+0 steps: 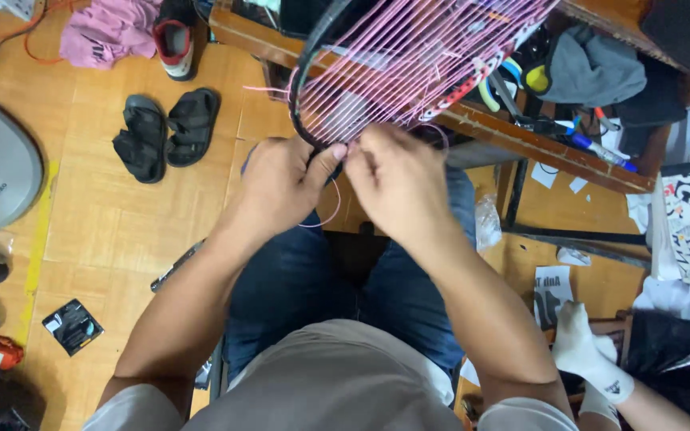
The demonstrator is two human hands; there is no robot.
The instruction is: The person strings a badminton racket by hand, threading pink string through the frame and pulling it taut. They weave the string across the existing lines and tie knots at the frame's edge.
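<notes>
- While the person sat in blue jeans, both forearms reached forward and met at the near rim of a black racket frame (301,88) strung with pink string (409,56).
- The left hand (281,183) curled knuckles-up just below the frame, thumb pressed to the rim, pinching a loose loop of pink string.
- The right hand (397,179) sat just beside it, fingers bent inward in a narrow pinch at the frame; what they held was hidden behind the knuckles.
- The frame's far half was cut off at the top edge.
- Left of the frame, black sandals (165,132) lay on the wooden floor (105,231).
- Well below and right of the frame, another person's white-socked foot (588,351) showed.
</notes>
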